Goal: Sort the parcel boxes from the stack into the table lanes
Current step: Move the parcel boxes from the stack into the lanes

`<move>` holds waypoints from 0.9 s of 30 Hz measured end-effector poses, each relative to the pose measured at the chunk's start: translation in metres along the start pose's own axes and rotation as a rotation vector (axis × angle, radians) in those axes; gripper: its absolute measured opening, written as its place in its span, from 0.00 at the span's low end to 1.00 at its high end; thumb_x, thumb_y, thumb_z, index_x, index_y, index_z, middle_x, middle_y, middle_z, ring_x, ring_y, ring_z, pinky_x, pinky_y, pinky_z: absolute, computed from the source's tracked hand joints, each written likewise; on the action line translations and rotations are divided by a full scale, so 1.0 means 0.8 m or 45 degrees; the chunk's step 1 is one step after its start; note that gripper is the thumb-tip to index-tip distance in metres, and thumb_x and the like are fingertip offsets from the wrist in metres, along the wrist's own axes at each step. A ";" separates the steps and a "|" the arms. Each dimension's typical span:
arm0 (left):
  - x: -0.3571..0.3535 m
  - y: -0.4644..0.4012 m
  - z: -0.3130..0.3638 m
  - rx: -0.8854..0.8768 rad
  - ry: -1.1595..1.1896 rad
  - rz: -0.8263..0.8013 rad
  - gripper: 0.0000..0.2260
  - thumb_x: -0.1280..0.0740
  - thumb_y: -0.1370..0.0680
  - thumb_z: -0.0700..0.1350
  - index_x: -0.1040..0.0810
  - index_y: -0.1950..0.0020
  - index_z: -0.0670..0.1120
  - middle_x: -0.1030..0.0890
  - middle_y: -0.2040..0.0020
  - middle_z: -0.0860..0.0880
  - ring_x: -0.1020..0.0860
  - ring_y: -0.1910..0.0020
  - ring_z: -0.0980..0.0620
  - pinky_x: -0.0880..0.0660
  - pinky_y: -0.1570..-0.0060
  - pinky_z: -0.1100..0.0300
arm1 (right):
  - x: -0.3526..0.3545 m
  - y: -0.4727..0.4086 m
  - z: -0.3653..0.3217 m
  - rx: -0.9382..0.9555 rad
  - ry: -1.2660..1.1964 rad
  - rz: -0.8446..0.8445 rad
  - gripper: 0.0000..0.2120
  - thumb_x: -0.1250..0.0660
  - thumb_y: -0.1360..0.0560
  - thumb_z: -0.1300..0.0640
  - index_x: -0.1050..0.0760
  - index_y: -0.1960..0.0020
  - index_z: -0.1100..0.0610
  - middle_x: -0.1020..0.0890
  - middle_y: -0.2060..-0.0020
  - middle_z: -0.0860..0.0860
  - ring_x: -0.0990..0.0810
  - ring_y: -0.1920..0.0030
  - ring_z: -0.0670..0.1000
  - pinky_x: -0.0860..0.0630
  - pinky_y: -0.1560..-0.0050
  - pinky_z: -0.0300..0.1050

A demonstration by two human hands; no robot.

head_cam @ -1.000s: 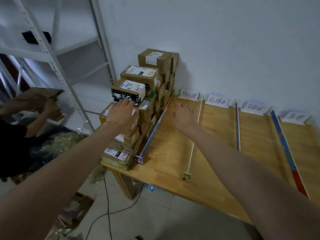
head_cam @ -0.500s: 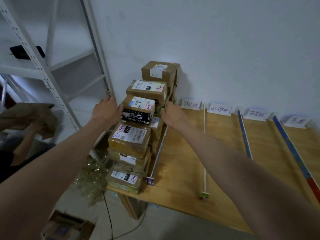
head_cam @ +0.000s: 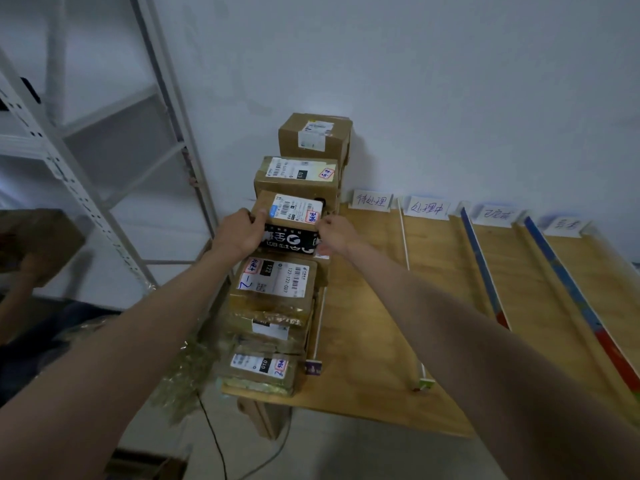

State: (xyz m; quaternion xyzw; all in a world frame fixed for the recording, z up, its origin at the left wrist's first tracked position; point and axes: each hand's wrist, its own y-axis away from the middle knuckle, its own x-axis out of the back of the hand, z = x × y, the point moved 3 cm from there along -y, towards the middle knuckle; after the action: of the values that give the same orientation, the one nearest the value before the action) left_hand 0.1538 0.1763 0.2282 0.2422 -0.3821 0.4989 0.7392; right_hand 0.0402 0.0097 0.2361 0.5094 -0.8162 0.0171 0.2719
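Note:
A stack of cardboard parcel boxes (head_cam: 273, 292) rises along the left edge of the wooden table (head_cam: 374, 341). On its middle step sits a small parcel box with a black printed side and a white label (head_cam: 294, 220). My left hand (head_cam: 239, 232) grips its left end, thumb on the top edge. My right hand (head_cam: 334, 233) holds its right end. Taller boxes (head_cam: 313, 136) stand behind it against the wall. To the right, dividers split the table into lanes, each with a handwritten paper label (head_cam: 372, 200) at the wall.
A white metal shelving rack (head_cam: 86, 188) stands left of the table. Another person's hand holds a brown box (head_cam: 34, 244) at the far left. A black cable (head_cam: 214, 438) runs down over the floor below the table edge. Blue divider strips (head_cam: 481, 265) separate the right lanes.
Both hands have closed in from either side of the stack and now hold the black-sided box at its two ends. The view has moved closer and tilted down.

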 end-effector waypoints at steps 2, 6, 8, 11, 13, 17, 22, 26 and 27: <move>0.002 0.001 -0.001 -0.016 0.045 0.027 0.23 0.46 0.18 0.61 0.25 0.45 0.42 0.20 0.51 0.43 0.21 0.53 0.44 0.22 0.49 0.47 | 0.000 0.007 0.001 -0.026 -0.134 -0.003 0.17 0.44 0.16 0.52 0.30 0.31 0.59 0.18 0.50 0.54 0.16 0.57 0.51 0.20 0.64 0.38; 0.012 0.005 0.000 -0.083 0.136 0.098 0.22 0.47 0.18 0.60 0.25 0.45 0.44 0.20 0.52 0.45 0.21 0.54 0.47 0.23 0.55 0.51 | 0.010 0.015 -0.001 0.008 -0.253 -0.009 0.20 0.41 0.17 0.48 0.34 0.29 0.57 0.19 0.53 0.53 0.15 0.57 0.53 0.18 0.59 0.43; 0.018 0.008 0.004 -0.117 0.176 0.128 0.22 0.47 0.18 0.61 0.25 0.46 0.45 0.20 0.53 0.47 0.22 0.56 0.49 0.28 0.60 0.55 | 0.016 0.018 -0.001 0.018 -0.322 -0.040 0.23 0.41 0.18 0.48 0.37 0.26 0.56 0.19 0.47 0.58 0.14 0.56 0.56 0.16 0.54 0.48; 0.026 0.014 0.016 -0.202 0.242 0.138 0.20 0.46 0.18 0.60 0.24 0.48 0.46 0.20 0.53 0.48 0.23 0.58 0.53 0.32 0.64 0.58 | 0.029 0.027 0.001 -0.002 -0.361 -0.066 0.24 0.44 0.17 0.46 0.36 0.25 0.56 0.19 0.45 0.63 0.14 0.55 0.57 0.16 0.55 0.48; 0.030 0.019 0.031 -0.280 0.272 0.153 0.20 0.46 0.18 0.59 0.23 0.49 0.45 0.20 0.53 0.47 0.22 0.56 0.50 0.31 0.63 0.56 | 0.040 0.033 0.004 -0.020 -0.403 -0.065 0.24 0.44 0.17 0.45 0.35 0.26 0.57 0.19 0.44 0.62 0.14 0.54 0.57 0.16 0.54 0.49; 0.034 0.028 0.071 -0.406 0.333 0.146 0.20 0.45 0.17 0.55 0.21 0.48 0.43 0.19 0.52 0.48 0.23 0.56 0.51 0.26 0.58 0.55 | 0.063 0.053 0.016 -0.031 -0.414 -0.114 0.30 0.40 0.21 0.37 0.31 0.28 0.56 0.22 0.37 0.60 0.13 0.54 0.58 0.16 0.50 0.51; 0.009 0.035 0.126 -0.503 0.396 -0.002 0.17 0.44 0.16 0.53 0.22 0.49 0.43 0.18 0.52 0.47 0.20 0.54 0.51 0.25 0.55 0.56 | 0.097 0.085 0.040 0.032 -0.309 -0.162 0.26 0.42 0.21 0.34 0.25 0.36 0.53 0.16 0.44 0.55 0.13 0.54 0.58 0.16 0.52 0.49; -0.024 0.046 0.169 -0.547 0.438 -0.096 0.16 0.44 0.16 0.52 0.23 0.47 0.42 0.18 0.51 0.46 0.21 0.56 0.54 0.26 0.59 0.60 | 0.129 0.113 0.063 -0.001 -0.261 -0.148 0.21 0.42 0.22 0.33 0.23 0.45 0.49 0.13 0.56 0.47 0.13 0.56 0.55 0.16 0.56 0.45; -0.034 0.049 0.179 -0.558 0.435 -0.139 0.16 0.44 0.16 0.53 0.23 0.46 0.42 0.18 0.51 0.46 0.21 0.55 0.52 0.25 0.59 0.60 | 0.136 0.117 0.071 -0.028 -0.254 -0.117 0.22 0.42 0.22 0.34 0.23 0.44 0.51 0.13 0.57 0.48 0.13 0.56 0.56 0.16 0.56 0.45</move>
State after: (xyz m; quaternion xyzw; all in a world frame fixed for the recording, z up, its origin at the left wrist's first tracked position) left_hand 0.0657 0.0703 0.2904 0.0093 -0.3371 0.3974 0.8534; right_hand -0.0990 -0.0520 0.2611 0.5426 -0.8151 -0.0551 0.1953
